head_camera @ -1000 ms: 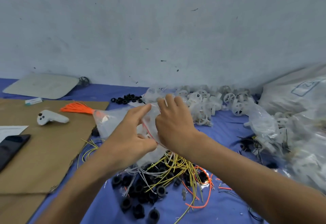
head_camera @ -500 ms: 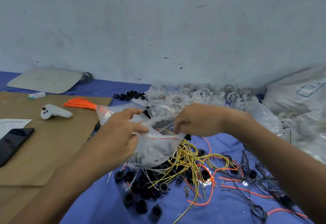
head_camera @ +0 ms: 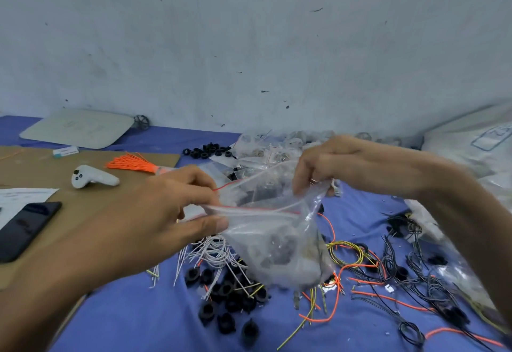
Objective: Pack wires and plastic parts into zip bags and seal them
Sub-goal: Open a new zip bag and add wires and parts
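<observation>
A clear zip bag (head_camera: pixel 279 243) with a red seal line hangs above the blue table, its mouth pulled wide apart. My left hand (head_camera: pixel 166 213) pinches the near left lip of the mouth. My right hand (head_camera: pixel 332 163) grips the far right lip. Something pale sits in the bag's bottom. Under the bag lie white wires (head_camera: pixel 213 252), black plastic parts (head_camera: pixel 227 293), yellow wires (head_camera: pixel 346 252), orange wires (head_camera: pixel 332 304) and black wires (head_camera: pixel 410 277).
Brown cardboard (head_camera: pixel 33 169) on the left carries a white controller (head_camera: pixel 91 177), a black phone (head_camera: pixel 25 227) and an orange wire bundle (head_camera: pixel 133 163). Black rings (head_camera: pixel 207 151) and more zip bags (head_camera: pixel 263 149) lie behind. A large white sack (head_camera: pixel 476 141) stands at the right.
The bag has been lifted and its mouth pulled open wider. My right hand moved right and up; my left hand shifted toward me. The view tilted slightly to the right.
</observation>
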Tool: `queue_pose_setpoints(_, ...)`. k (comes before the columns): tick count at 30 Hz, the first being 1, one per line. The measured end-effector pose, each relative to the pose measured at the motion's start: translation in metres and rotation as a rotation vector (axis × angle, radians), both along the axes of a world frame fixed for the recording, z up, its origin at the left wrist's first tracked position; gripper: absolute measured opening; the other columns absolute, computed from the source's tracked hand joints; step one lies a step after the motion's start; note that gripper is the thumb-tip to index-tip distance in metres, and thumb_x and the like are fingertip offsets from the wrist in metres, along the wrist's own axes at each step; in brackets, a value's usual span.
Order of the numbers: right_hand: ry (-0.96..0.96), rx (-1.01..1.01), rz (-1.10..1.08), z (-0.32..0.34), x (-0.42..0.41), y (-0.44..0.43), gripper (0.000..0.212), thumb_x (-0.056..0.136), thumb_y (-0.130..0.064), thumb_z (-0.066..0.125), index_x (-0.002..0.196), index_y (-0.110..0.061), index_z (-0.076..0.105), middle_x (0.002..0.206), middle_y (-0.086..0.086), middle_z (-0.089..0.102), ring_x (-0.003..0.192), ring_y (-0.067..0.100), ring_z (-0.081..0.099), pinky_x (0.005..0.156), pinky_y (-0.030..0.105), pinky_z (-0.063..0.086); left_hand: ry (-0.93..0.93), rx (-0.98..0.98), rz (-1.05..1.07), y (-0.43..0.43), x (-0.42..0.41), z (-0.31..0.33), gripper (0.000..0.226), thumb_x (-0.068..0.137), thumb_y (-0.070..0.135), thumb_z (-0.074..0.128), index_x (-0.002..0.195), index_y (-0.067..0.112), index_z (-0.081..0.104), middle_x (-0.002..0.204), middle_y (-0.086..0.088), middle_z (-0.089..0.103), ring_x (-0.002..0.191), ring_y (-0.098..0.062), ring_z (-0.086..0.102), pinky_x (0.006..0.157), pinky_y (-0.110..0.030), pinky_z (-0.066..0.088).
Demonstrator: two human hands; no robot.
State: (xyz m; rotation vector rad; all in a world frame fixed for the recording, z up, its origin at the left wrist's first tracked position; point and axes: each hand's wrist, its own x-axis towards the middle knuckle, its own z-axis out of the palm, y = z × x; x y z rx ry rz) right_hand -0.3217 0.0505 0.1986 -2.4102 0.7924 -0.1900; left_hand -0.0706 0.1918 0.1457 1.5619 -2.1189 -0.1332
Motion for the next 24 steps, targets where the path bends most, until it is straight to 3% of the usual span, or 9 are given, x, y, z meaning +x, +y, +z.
queue_pose_setpoints(3,0.163,-0.102,0.128,-0.014,-0.006,0.017,0.020,0.087,-0.042,0.067,0.093,-0.024,0.073,0.082,-0.006,0.058,0.075,0.011,0.058,0.069,0.028,0.047,0.109,-0.011,-0.070,0.002,-0.008,0.001,0.023,0.085,0.061,0.059,0.088,0.040,0.069,0.100,0.013,0.061,0.084,-0.016,0.061,0.069,-0.030,0.049)
queue_pose_setpoints(5,0.147,-0.180,0.220,-0.029,-0.014,0.032,0.017,0.088,-0.043,0.068,0.086,-0.026,0.067,0.087,-0.009,0.053,0.080,0.008,0.056,0.073,0.025,0.045,0.077,-0.048,-0.067,0.003,-0.018,-0.006,0.010,0.085,0.051,0.068,0.085,0.041,0.067,0.092,0.015,0.063,0.079,-0.008,0.062,0.063,-0.010,0.044)
queue_pose_setpoints(7,0.159,-0.186,0.205,-0.045,-0.023,0.035,0.020,0.093,-0.037,0.064,0.083,-0.021,0.065,0.087,-0.006,0.052,0.079,0.009,0.053,0.074,0.027,0.045,-0.049,-0.152,-0.006,0.005,-0.024,-0.012,0.011,0.079,0.046,0.068,0.083,0.041,0.059,0.092,0.017,0.062,0.071,0.003,0.057,0.055,0.004,0.034)
queue_pose_setpoints(10,0.177,-0.165,0.163,-0.058,-0.027,0.030,0.029,0.097,-0.036,0.057,0.087,-0.010,0.065,0.090,0.002,0.054,0.081,0.015,0.052,0.079,0.036,0.044,0.138,-0.021,-0.029,0.004,-0.025,-0.025,0.017,0.080,0.052,0.060,0.087,0.038,0.053,0.078,0.008,0.061,0.063,-0.012,0.055,0.053,-0.013,0.040)
queue_pose_setpoints(13,0.152,-0.128,0.114,-0.059,-0.034,0.027,0.024,0.093,-0.044,0.060,0.076,-0.028,0.063,0.090,-0.004,0.055,0.078,0.011,0.052,0.077,0.031,0.045,0.202,0.011,-0.041,-0.002,-0.016,-0.039,0.019,0.083,0.053,0.062,0.087,0.035,0.059,0.075,0.006,0.064,0.063,-0.017,0.058,0.060,-0.031,0.047)
queue_pose_setpoints(18,0.112,-0.129,0.072,-0.053,-0.040,0.028,0.024,0.085,-0.050,0.067,0.068,-0.036,0.059,0.085,-0.005,0.058,0.073,0.012,0.055,0.075,0.040,0.048,0.150,0.059,-0.093,-0.005,-0.014,-0.043,0.028,0.092,0.058,0.053,0.084,0.034,0.064,0.088,0.012,0.065,0.080,-0.008,0.062,0.068,-0.021,0.046)
queue_pose_setpoints(22,0.002,-0.104,0.062,-0.046,-0.045,0.034,0.018,0.079,-0.051,0.071,0.066,-0.041,0.063,0.084,-0.009,0.062,0.074,0.012,0.059,0.071,0.034,0.049,0.036,0.207,-0.133,-0.003,-0.015,-0.047,0.037,0.096,0.062,0.034,0.081,0.037,0.058,0.096,0.015,0.058,0.093,-0.005,0.059,0.079,-0.029,0.047)
queue_pose_setpoints(24,-0.042,-0.103,0.060,-0.045,-0.046,0.035,0.019,0.078,-0.049,0.071,0.068,-0.035,0.065,0.081,-0.007,0.062,0.072,0.014,0.057,0.070,0.034,0.048,0.061,0.201,-0.121,-0.001,-0.016,-0.046,0.032,0.092,0.064,0.045,0.091,0.037,0.061,0.096,0.016,0.060,0.089,-0.006,0.060,0.077,-0.030,0.049)
